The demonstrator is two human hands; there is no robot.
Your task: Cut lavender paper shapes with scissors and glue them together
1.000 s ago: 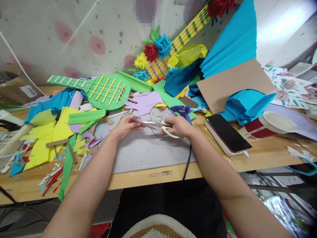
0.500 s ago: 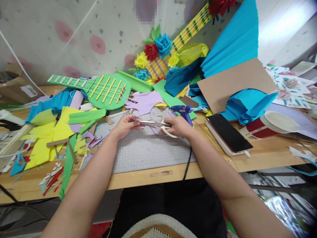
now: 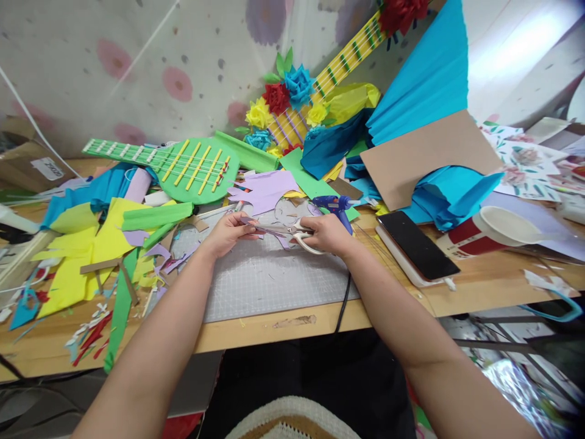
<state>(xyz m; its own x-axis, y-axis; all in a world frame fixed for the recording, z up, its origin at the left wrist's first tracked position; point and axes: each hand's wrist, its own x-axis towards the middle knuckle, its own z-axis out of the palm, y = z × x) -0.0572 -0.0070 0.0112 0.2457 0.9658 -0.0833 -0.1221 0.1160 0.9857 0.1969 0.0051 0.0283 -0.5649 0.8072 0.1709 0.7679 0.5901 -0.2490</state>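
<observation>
My right hand [image 3: 326,235] is closed around the white handles of a pair of scissors [image 3: 286,230], whose blades point left. My left hand [image 3: 228,233] pinches a small purple paper piece [image 3: 250,222] at the blade tips. Both hands hover over a grey cutting mat [image 3: 269,280] on the wooden table [image 3: 479,283]. A blue glue gun [image 3: 336,204] lies just behind my right hand.
A green paper guitar [image 3: 196,167], a flowered yellow guitar [image 3: 297,103], blue crepe paper [image 3: 425,79] and cardboard [image 3: 425,155] crowd the back. Yellow and green scraps [image 3: 91,244] litter the left. A black phone [image 3: 418,244] and a red cup [image 3: 484,228] lie on the right.
Both hands stay in place with the scissors at the purple piece. The view has shifted slightly.
</observation>
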